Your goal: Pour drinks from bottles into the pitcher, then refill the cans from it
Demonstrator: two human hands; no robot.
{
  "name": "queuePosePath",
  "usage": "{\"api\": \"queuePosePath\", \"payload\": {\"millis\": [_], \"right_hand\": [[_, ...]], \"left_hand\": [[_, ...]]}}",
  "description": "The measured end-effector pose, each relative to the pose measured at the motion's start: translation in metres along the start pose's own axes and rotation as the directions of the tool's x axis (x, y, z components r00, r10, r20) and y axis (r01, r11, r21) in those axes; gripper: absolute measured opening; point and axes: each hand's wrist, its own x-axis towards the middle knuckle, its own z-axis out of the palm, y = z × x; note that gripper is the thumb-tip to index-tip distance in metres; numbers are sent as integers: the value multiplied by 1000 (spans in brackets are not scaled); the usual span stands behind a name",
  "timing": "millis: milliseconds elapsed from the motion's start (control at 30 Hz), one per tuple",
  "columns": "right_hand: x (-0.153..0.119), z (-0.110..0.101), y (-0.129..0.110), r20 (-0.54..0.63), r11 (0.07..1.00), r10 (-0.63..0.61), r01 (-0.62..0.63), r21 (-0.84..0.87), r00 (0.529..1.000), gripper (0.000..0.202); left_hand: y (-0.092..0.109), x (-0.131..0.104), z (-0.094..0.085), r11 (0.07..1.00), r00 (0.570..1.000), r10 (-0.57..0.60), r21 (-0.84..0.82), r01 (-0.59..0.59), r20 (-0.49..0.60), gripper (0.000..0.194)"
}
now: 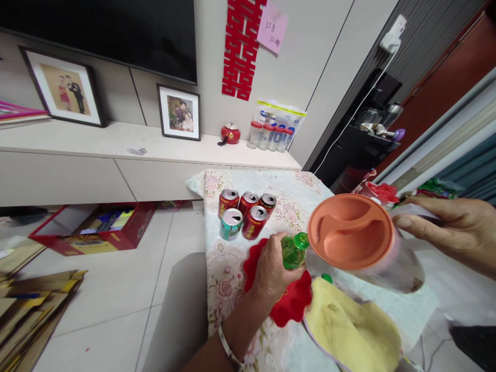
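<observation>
My left hand (269,268) is wrapped round a green plastic bottle (293,252) whose mouth is uncapped. Gripped by its handle in my right hand (461,227) is a clear pitcher (403,263) with an orange lid (352,232). The pitcher is tilted toward the bottle, its lid close to the bottle's mouth; I cannot tell whether they touch or whether liquid flows. Beneath the bottle lies a red scalloped mat (289,307). A green cap (327,278) rests beside a yellow cloth (349,325).
Several opened drink cans (253,223) stand together on the flowered tablecloth (225,299). Behind the table, a white cabinet (147,152) holds lidded glass jars (267,137), a red pot (231,134) and framed photos (180,113). A red box (93,230) and flattened cardboard (34,310) lie on the floor.
</observation>
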Motion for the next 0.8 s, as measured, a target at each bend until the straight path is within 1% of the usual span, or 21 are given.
{"api": "queuePosePath", "payload": {"millis": [100, 267, 533, 800], "right_hand": [[1, -1, 0, 71, 998, 1, -5, 63, 997, 71], [0, -1, 1, 64, 997, -1, -4, 78, 998, 71], [0, -2, 4, 54, 994, -32, 27, 105, 998, 63], [0, -1, 5, 57, 995, -26, 21, 99, 998, 64]], "left_hand": [[0, 0, 0, 1000, 1000, 2, 2, -2, 5, 74], [1, 1, 0, 1000, 1000, 11, 11, -11, 11, 76], [0, 1, 1, 1000, 1000, 5, 8, -6, 14, 75], [-1, 0, 1, 1000, 1000, 16, 14, -17, 10, 75]]}}
